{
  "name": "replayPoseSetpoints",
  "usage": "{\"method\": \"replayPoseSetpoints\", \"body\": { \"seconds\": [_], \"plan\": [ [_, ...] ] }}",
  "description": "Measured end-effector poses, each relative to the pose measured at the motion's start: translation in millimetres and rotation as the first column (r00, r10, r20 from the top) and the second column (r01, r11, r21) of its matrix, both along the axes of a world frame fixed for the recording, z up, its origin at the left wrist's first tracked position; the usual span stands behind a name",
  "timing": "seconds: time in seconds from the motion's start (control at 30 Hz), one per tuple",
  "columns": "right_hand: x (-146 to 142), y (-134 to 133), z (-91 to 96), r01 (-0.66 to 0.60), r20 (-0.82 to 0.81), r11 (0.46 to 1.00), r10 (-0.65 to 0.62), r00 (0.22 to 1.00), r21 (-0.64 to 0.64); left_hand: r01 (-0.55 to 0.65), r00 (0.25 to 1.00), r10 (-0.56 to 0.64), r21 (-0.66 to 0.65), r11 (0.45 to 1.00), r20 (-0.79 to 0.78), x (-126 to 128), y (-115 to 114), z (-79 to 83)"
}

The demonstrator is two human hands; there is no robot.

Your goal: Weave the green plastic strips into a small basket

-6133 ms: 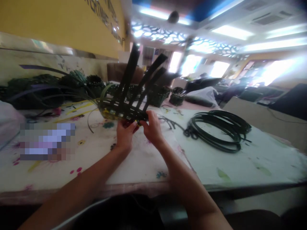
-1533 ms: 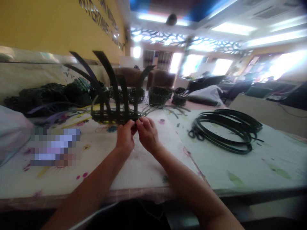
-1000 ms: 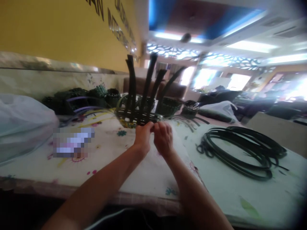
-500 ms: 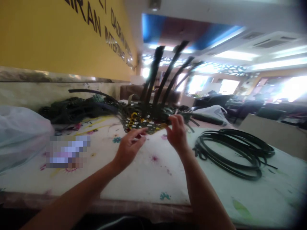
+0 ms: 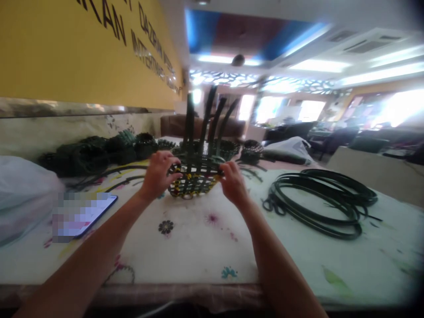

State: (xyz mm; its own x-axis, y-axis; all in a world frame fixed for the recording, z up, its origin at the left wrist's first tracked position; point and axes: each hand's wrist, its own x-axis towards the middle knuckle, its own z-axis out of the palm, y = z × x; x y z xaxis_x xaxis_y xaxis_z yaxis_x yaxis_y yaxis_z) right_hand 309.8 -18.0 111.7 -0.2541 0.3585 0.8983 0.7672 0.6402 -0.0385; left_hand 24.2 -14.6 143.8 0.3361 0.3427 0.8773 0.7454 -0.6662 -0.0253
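A half-woven basket (image 5: 194,180) of dark green and yellow strips rests on the flowered tablecloth (image 5: 198,238) in front of me. Several loose dark strips stand up from it. My left hand (image 5: 159,173) grips its left rim with curled fingers. My right hand (image 5: 232,183) pinches its right edge. Both forearms reach in from the bottom of the view.
A coil of dark green cord (image 5: 318,201) lies to the right. A phone (image 5: 84,214) lies at the left beside a clear plastic bag (image 5: 23,194). Several finished dark baskets (image 5: 99,150) line the back along the yellow wall. Another person sits far behind.
My left hand has moved from under the basket's front to its left rim and closed on it. The basket has been turned, so its standing strips are more upright.
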Motion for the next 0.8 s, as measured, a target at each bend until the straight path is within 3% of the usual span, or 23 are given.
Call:
{"method": "replayPoseSetpoints", "body": {
  "seconds": [0.13, 0.6, 0.8],
  "plan": [
    [0.5, 7.3, -8.6, 0.013, -0.002, 1.0, -0.013, 1.0, -0.025, -0.013, 1.0, 0.014, -0.035, 0.999, 0.028, 2.4, 10.5, -8.0],
    [-4.4, 24.2, -11.7, 0.063, 0.021, 0.998, -0.062, 0.998, -0.023, -0.016, 0.999, 0.021, -0.116, 0.993, 0.042, 4.1, 37.6, -1.1],
    [-11.3, 35.9, -28.5, 0.142, 0.137, 0.987, -0.132, 0.982, -0.069, -0.115, 0.988, 0.108, -0.066, 0.991, -0.108, 1.8, 45.8, -23.4]
  ]
}}
